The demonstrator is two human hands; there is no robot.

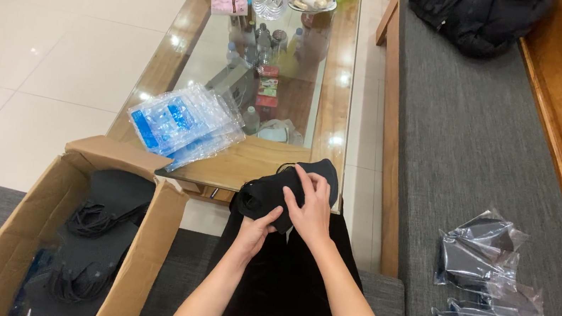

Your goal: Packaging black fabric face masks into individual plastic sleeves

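Both hands (288, 216) pinching black cloth (277, 186); its shape unclear, box (23, 219) btm cut off.

Masks (277, 190) are showing as matt black cloth. Tabletop (337, 79) is presenting glossy glass framed in varnished wood. Empty bags (181, 124) are appearing as clear, shiny, crinkled plastic; packed bags (488, 276) likewise. Box (141, 248) is reading as rough brown cardboard. Sofa (468, 145) is wearing coarse grey fabric.

Cardboard box (36, 235) left of hands: cut by bottom edge. Bagged black items (491, 305) right: contents unclear. Far worktop (337, 79) clutter blurred.
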